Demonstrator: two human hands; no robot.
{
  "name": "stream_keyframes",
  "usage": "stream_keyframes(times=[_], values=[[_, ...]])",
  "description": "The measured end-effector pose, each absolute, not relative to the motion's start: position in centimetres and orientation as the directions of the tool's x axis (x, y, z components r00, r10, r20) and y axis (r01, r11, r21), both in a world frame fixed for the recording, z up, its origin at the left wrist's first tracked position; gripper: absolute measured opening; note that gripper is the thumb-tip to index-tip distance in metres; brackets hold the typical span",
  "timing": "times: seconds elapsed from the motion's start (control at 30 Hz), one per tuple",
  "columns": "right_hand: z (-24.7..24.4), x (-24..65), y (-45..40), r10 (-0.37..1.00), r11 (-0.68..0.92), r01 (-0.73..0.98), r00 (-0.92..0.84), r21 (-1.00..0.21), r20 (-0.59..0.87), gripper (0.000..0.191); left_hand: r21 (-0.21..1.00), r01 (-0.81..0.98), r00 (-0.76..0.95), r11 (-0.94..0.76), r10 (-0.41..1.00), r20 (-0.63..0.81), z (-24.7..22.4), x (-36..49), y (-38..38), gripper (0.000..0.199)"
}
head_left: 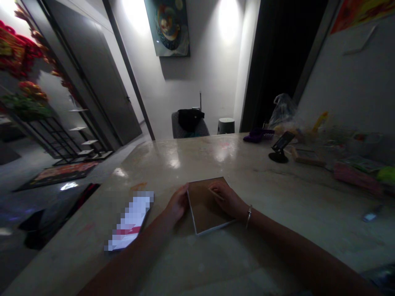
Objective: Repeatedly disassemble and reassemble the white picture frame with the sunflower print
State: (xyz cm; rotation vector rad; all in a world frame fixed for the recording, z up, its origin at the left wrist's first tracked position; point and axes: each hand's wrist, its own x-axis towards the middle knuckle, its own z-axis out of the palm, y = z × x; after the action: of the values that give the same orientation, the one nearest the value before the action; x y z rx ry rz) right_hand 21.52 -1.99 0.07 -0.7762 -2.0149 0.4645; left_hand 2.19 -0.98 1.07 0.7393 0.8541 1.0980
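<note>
A flat brown board with a thin white edge (202, 209) lies on the pale marble table (173, 263) in front of me. At the board's left edge, my left hand (179, 203) rests with its fingers around the side, gripping it. Over the board's right part is my right hand (226, 199), its fingers pinched on a small thin stick (216, 193). The stick's tip lies close above the brown surface; whether they touch is unclear. A bracelet (248, 216) circles my right wrist.
A phone with a lit, pixelated screen (131, 222) lies left of my left forearm. Farther right stand a black phone holder (279, 154), a purple item (257, 135), a wooden tray (308, 157) and a pink bag (354, 176). A chair (189, 123) is beyond the table.
</note>
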Motion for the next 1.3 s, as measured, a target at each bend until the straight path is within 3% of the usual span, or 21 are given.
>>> stream_keyframes(times=[0.23, 0.4, 0.8, 1.07, 1.3], values=[[-0.23, 21.40, -1.72, 0.763, 0.647, 0.328, -0.282, -0.689, 0.582, 0.013, 0.821, -0.493, 0.226, 0.288, 0.954, -0.198, 0.57, 2.06, -0.64, 0.020], [0.15, 21.12, -1.86, 0.811, 0.585, 0.320, -0.219, -0.745, 0.543, 0.015, 0.847, -0.467, 0.158, 0.255, 0.966, -0.204, 0.47, 2.11, -0.39, 0.017], [-0.19, 21.17, -2.39, 0.781, 0.620, 0.366, -0.370, -0.694, 0.502, 0.017, 0.837, -0.495, 0.175, 0.234, 0.970, -0.168, 0.61, 2.14, -0.44, 0.034], [0.42, 20.74, -2.34, 0.844, 0.537, 0.339, -0.220, -0.773, 0.489, 0.016, 0.823, -0.526, 0.121, 0.214, 0.977, -0.177, 0.41, 2.29, -0.20, 0.035], [0.25, 20.89, -2.16, 0.851, 0.525, 0.313, -0.194, -0.792, 0.487, 0.017, 0.839, -0.487, 0.200, 0.244, 0.966, -0.165, 0.39, 2.43, -0.34, 0.038]])
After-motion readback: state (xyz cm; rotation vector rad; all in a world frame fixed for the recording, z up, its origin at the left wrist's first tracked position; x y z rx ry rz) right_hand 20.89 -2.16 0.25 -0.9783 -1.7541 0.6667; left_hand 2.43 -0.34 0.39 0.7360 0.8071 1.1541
